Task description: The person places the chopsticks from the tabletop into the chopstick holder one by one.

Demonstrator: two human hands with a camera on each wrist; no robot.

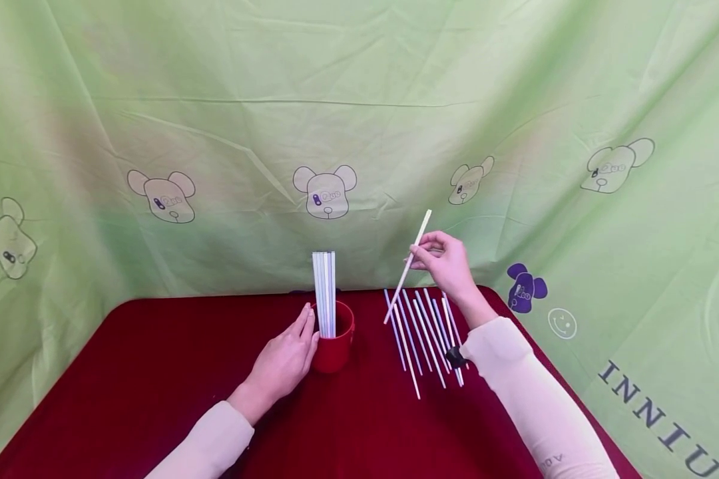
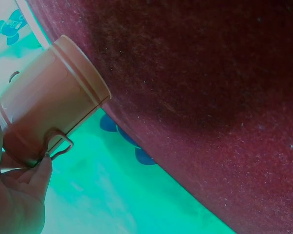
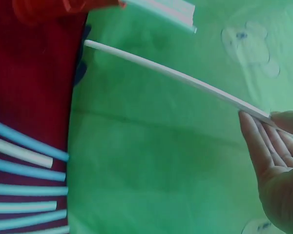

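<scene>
A red cup [image 1: 331, 357] with a small handle stands on the table, holding a bundle of white and pale blue straws [image 1: 325, 293] that rises well above its rim. Along the cup's left side rest the straight fingers of my left hand [image 1: 284, 362]; the left wrist view has the fingertips close by the handle [image 2: 63, 142]. My right hand [image 1: 449, 263] pinches one cream straw [image 1: 404, 276] between thumb and fingers near its upper end. It slants down to the left, its lower end over the loose straws [image 1: 407, 352], which lie side by side right of the cup.
A dark red cloth [image 1: 174, 379] covers the table. Behind and beside it hangs a light green curtain [image 1: 395, 133] printed with bear heads, close past the table's back edge. A black band [image 1: 455, 357] sits at the right sleeve.
</scene>
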